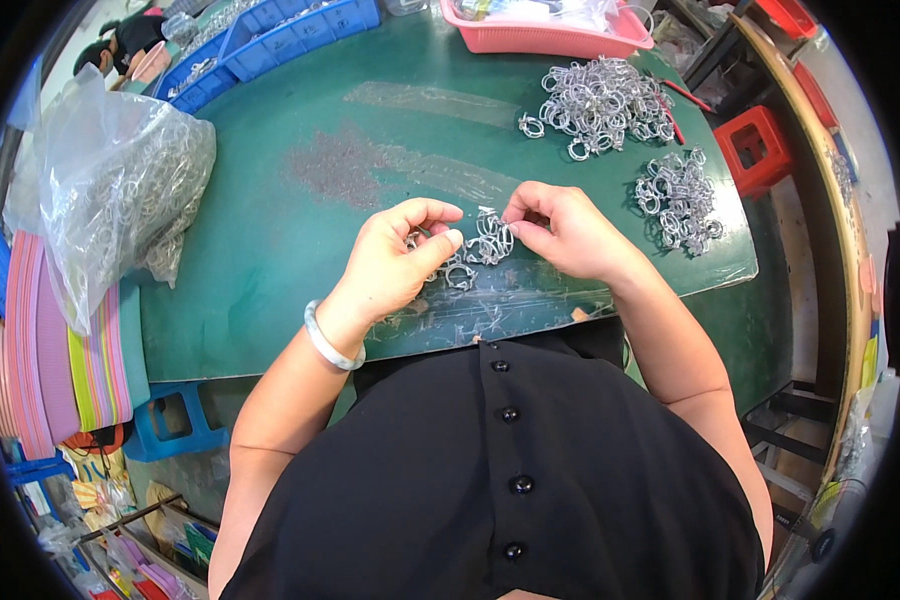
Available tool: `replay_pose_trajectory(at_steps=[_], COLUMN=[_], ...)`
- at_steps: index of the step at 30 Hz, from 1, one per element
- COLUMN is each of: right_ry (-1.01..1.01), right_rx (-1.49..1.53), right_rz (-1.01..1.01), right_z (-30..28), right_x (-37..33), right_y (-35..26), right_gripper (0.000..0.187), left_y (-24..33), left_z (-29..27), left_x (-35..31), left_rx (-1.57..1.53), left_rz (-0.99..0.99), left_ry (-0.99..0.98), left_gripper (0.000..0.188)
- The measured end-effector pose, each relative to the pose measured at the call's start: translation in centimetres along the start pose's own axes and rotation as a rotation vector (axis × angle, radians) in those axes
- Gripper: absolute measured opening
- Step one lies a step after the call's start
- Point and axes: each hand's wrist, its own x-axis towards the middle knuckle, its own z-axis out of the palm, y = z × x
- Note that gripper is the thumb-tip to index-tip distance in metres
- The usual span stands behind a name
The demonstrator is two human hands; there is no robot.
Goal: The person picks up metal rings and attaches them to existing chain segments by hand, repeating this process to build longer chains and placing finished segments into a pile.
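Note:
Small silver metal rings with little lugs, clamp-like, lie in a loose cluster (490, 242) near the table's front edge, between my hands. My left hand (395, 258) curls round the cluster's left side, with a ring partly showing inside its bent fingers. At the cluster's right side, my right hand (565, 235) pinches the edge of a ring between thumb and fingertips. Two more heaps of such rings lie to the right, a large pile (610, 105) and a smaller pile (678, 200). Details of the rings are too small to tell.
A clear plastic bag full of rings (135, 170) stands at the left. Blue bins (295, 40) and a pink basket (550, 38) line the far edge. Red-handled pliers (685, 95) lie beside the large pile. A red stool (752, 150) stands right; another person is far left.

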Motion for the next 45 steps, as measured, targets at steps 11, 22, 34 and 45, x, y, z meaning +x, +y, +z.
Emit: replay_pose_trajectory(at_steps=[11,22,34,45], right_ry=[-0.007,0.118,0.127,0.066], right_rx=[0.544,0.926,0.969,0.903], right_rz=[-0.12,-0.063,-0.007,0.048], right_z=[-0.2,0.5,1.8,1.8], right_x=[0.1,0.8,0.1,-0.1], right_y=[0.8,0.0,-1.6,-2.1], right_gripper=[0.027,0.023,0.021,0.022], left_y=[1.3,1.4,0.7,1.8], left_z=[0.8,1.3,1.5,0.9], left_x=[0.8,1.8,0.8,0.7], left_rx=[0.432,-0.233,-0.368,-0.28], left_rz=[0.097,-0.133,-0.075,-0.139], left_ry=[-0.015,-0.055,0.043,0.057], left_gripper=[0.028,0.013,0.009,0.025])
